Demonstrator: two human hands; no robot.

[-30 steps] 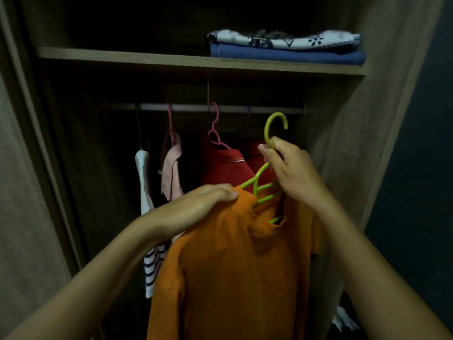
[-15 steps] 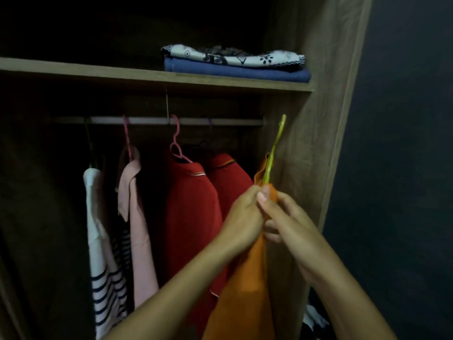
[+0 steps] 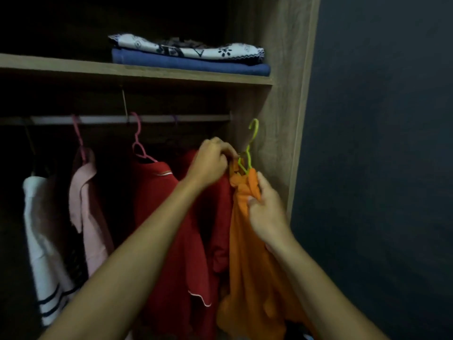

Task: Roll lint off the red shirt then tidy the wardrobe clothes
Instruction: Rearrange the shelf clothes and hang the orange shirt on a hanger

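While my left hand (image 3: 212,159) pinches the collar of the orange cotton shirt (image 3: 247,241) beside its lime-green plastic hanger (image 3: 250,148), my right hand (image 3: 266,212) clamps the shoulder fabric below. Hook upright, the hanger's tip sits just right of the pale metal wardrobe rail (image 3: 122,119) and level with it; the left grip is nearer. Left of the rail's end hangs the red shirt (image 3: 171,229).

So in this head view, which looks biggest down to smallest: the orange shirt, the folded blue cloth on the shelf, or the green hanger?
1. orange shirt, though it hangs nearest the camera, which flatters it.
2. folded blue cloth.
3. green hanger, clearly smallest; its lower part is hidden in the shirt.
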